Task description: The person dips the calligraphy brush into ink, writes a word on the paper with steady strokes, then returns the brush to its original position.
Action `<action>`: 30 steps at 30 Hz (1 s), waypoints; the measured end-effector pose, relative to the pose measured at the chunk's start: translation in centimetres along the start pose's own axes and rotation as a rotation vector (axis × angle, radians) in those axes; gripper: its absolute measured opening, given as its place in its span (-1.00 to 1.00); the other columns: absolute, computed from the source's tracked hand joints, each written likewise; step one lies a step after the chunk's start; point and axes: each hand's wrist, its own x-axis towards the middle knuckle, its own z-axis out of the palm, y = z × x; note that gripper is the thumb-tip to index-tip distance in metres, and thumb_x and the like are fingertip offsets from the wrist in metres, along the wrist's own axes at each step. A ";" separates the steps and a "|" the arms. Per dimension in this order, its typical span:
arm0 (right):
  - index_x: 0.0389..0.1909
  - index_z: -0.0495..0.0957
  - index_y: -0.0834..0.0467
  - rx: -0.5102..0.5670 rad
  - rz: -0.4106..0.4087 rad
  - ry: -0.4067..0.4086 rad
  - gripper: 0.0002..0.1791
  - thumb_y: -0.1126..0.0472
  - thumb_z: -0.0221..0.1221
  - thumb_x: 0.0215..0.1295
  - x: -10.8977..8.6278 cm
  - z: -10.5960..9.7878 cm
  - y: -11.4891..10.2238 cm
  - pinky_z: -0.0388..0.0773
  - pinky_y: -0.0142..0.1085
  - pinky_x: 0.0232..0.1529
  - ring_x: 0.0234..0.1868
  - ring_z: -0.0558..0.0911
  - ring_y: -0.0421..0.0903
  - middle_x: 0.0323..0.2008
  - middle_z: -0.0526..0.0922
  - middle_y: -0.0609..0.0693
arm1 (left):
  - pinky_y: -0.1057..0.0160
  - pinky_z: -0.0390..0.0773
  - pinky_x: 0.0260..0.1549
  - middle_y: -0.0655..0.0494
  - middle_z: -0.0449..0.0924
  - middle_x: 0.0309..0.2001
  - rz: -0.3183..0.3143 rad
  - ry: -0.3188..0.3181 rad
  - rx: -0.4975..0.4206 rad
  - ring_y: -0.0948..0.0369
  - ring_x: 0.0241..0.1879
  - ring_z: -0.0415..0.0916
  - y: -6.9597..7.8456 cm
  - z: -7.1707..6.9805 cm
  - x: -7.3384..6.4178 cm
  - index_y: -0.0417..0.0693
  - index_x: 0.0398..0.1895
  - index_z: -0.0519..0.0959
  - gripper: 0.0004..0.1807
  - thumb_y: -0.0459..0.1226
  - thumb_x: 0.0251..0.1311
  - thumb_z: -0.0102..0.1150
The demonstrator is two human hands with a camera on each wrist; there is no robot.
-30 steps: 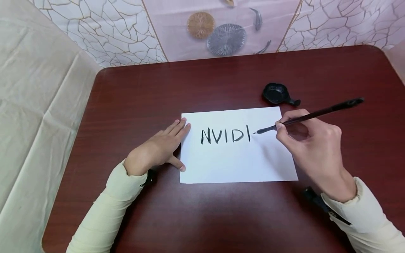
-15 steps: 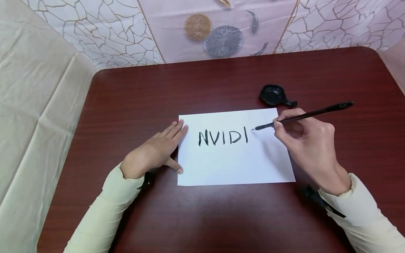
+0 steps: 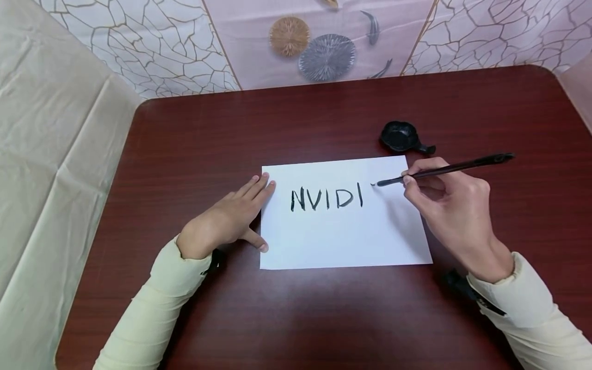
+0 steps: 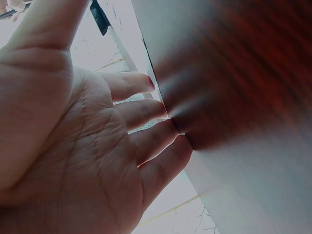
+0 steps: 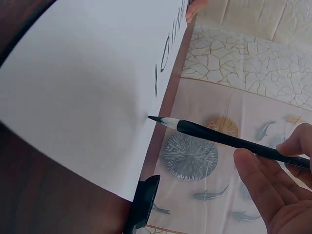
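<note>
A white sheet of paper [image 3: 342,236] lies on the table, with the letters "NVIDI" [image 3: 327,198] brushed across it in black. My right hand [image 3: 455,216] pinches a dark-handled ink brush [image 3: 462,165] between thumb and fingers. In the right wrist view the brush's pale bristles [image 5: 168,122] end in a black point right at the paper, past the last stroke. My left hand [image 3: 226,221] rests with spread, straight fingers on the paper's left edge. The left wrist view shows that palm [image 4: 92,141] from below, fingertips down at the surface.
A small black dish [image 3: 400,136] with a short handle sits just behind the paper's far right corner. The dark red wooden table [image 3: 259,128] meets a patterned cloth [image 3: 259,46] at the back, and a pale cloth [image 3: 51,154] hangs along the left.
The brush tip has moved slightly up the paper, towards its far edge, to the right of the last stroke. A small dark mark shows at the tip. The left hand stays in place.
</note>
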 end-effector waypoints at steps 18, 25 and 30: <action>-0.16 0.73 0.24 -0.052 -0.009 -0.043 -0.81 0.48 0.35 0.21 -0.9 -0.1 -0.4 0.43 -0.78 -0.16 -0.27 0.54 -0.79 -0.34 0.82 0.07 | -0.31 0.06 0.54 0.01 -0.50 0.74 0.008 0.004 -0.023 -0.01 0.71 -0.50 -0.2 0.0 0.0 -0.05 0.75 -0.26 0.52 0.12 -0.06 0.66; -0.18 0.72 0.24 -0.074 -0.009 -0.100 -0.81 0.48 0.37 0.19 -1.5 -0.6 -1.4 0.43 -0.79 -0.13 -0.26 0.52 -0.78 -0.34 0.82 0.05 | -0.32 0.05 0.53 0.02 -0.50 0.74 0.008 0.003 -0.032 0.01 0.71 -0.51 -0.1 0.0 -0.1 -0.04 0.75 -0.26 0.51 0.11 -0.04 0.66; -0.21 0.72 0.24 -0.061 -0.029 -0.094 -0.82 0.48 0.36 0.18 -1.6 -0.7 -1.5 0.46 -0.77 -0.12 -0.26 0.54 -0.77 -0.36 0.81 0.03 | -0.31 0.04 0.54 0.03 -0.50 0.74 0.004 -0.001 -0.029 0.01 0.71 -0.51 -0.1 -0.1 -0.1 -0.04 0.75 -0.27 0.51 0.11 -0.04 0.66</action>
